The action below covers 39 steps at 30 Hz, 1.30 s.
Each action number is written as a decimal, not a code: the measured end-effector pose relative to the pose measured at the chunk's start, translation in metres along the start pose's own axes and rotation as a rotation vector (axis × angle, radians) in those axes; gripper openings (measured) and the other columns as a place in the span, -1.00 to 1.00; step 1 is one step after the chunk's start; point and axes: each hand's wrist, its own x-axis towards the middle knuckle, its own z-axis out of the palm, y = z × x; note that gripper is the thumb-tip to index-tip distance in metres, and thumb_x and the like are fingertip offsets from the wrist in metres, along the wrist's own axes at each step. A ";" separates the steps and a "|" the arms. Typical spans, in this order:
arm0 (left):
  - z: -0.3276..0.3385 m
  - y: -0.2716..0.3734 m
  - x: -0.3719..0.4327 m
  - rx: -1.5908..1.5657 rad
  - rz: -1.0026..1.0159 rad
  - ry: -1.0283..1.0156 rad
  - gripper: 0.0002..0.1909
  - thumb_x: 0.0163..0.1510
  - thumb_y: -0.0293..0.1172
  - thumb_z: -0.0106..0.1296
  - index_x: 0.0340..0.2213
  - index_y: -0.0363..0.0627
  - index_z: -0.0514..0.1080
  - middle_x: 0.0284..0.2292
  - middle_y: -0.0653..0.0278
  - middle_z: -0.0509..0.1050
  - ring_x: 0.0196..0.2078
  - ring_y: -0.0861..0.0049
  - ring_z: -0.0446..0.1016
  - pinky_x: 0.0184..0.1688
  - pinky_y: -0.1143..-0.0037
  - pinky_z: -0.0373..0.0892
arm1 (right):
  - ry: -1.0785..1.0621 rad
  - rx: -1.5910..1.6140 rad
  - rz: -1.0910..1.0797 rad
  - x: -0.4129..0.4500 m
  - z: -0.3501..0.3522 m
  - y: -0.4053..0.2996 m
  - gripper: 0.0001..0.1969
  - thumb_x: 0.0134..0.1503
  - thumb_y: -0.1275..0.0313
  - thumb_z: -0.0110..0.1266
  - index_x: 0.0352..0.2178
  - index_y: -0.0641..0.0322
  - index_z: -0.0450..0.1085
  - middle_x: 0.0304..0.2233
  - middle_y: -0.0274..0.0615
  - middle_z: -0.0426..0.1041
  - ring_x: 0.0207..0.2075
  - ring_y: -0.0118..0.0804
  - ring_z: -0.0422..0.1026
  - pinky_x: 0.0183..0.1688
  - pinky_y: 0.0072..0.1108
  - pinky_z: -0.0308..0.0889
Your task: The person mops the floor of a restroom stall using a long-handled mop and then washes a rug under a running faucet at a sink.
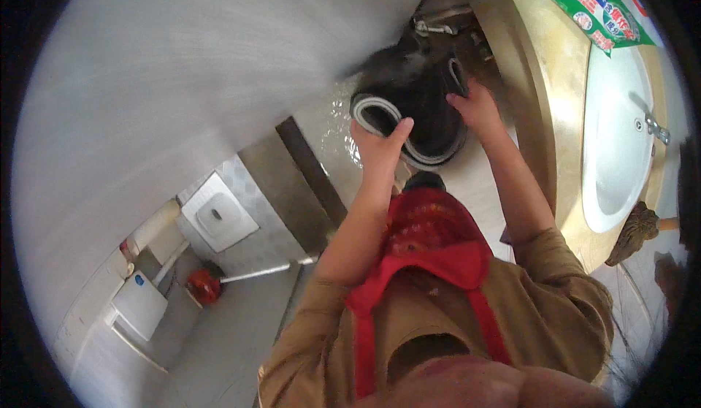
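Observation:
A dark floor mat (pixel 432 115) with a pale grey edge bends between my two hands, its sides curling into loops. My left hand (pixel 378 144) grips the curled left side, thumb lying near the rim. On the other side my right hand (pixel 477 106) pinches the smaller curl at the mat's right end. The mat is held in front of my red apron (pixel 432 227). Whether its lower part touches the floor cannot be made out.
To the right stands a tan counter (pixel 564 117) with a white washbasin (pixel 616 145), a faucet (pixel 657 128) and a green printed bag (pixel 597 8). A pale wall (pixel 191 68) rises at left. Farther left are a squat toilet (pixel 219 212) and a red object (pixel 204 286). The floor (pixel 337 117) looks shiny.

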 end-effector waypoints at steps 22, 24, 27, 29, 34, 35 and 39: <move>-0.040 -0.028 -0.029 0.510 0.114 -0.062 -0.57 -0.22 -0.60 -0.07 -0.19 -0.30 0.20 -0.31 0.14 0.38 -0.27 0.39 0.35 -0.18 0.52 0.23 | 0.051 0.074 0.058 -0.076 0.034 0.031 -0.54 -0.15 0.34 0.05 -0.20 0.33 0.16 -0.42 0.11 0.37 -0.34 0.10 0.34 -0.29 -0.31 0.25; -0.031 0.000 -0.037 0.730 0.141 -0.169 -0.54 -0.22 -0.57 -0.06 -0.18 -0.33 0.18 -0.31 0.02 0.38 -0.25 0.24 0.37 -0.19 0.48 0.25 | 0.000 0.060 0.145 -0.095 0.023 0.029 -0.54 -0.15 0.36 0.05 -0.19 0.35 0.15 -0.42 0.12 0.37 -0.33 0.10 0.34 -0.29 -0.31 0.25; -0.030 0.033 -0.032 0.829 0.175 -0.291 -0.51 -0.22 -0.55 -0.06 -0.16 -0.34 0.16 -0.31 -0.06 0.37 -0.22 0.11 0.35 -0.18 0.45 0.26 | 0.110 0.163 0.129 -0.117 0.004 0.012 -0.52 -0.15 0.38 0.05 -0.17 0.36 0.14 -0.39 0.14 0.37 -0.31 0.09 0.35 -0.28 -0.34 0.25; -0.024 0.057 -0.032 0.848 0.175 -0.368 -0.49 -0.23 -0.55 -0.06 -0.14 -0.32 0.15 -0.30 -0.07 0.37 -0.23 0.08 0.35 -0.19 0.43 0.26 | 0.127 0.289 0.179 -0.128 -0.005 0.000 -0.50 -0.15 0.37 0.06 -0.16 0.38 0.13 -0.38 0.15 0.37 -0.31 0.09 0.35 -0.28 -0.36 0.26; -0.014 0.073 -0.023 0.861 0.419 -0.645 -0.35 -0.23 -0.57 -0.09 -0.02 -0.22 0.04 -0.29 -0.11 0.35 -0.22 0.04 0.33 -0.19 0.37 0.26 | 0.100 0.265 0.299 -0.141 -0.014 -0.011 -0.51 -0.14 0.39 0.05 -0.15 0.38 0.14 -0.39 0.13 0.38 -0.30 0.06 0.36 -0.27 -0.40 0.26; -0.009 0.073 -0.017 0.863 0.420 -0.656 -0.35 -0.23 -0.57 -0.09 -0.02 -0.22 0.04 -0.29 -0.11 0.35 -0.22 0.04 0.33 -0.19 0.37 0.26 | 0.077 0.284 0.329 -0.139 -0.012 -0.009 -0.52 -0.13 0.40 0.05 -0.16 0.39 0.14 -0.40 0.11 0.39 -0.30 0.03 0.37 -0.26 -0.42 0.26; 0.024 0.052 0.021 1.071 0.301 -0.813 -0.31 -0.25 -0.58 -0.11 0.01 -0.09 0.00 -0.26 -0.12 0.33 -0.22 -0.01 0.30 -0.20 0.31 0.26 | 0.219 0.558 0.282 -0.124 0.027 0.035 -0.56 -0.12 0.42 0.03 -0.17 0.40 0.17 -0.39 0.05 0.41 -0.32 -0.08 0.39 -0.26 -0.48 0.26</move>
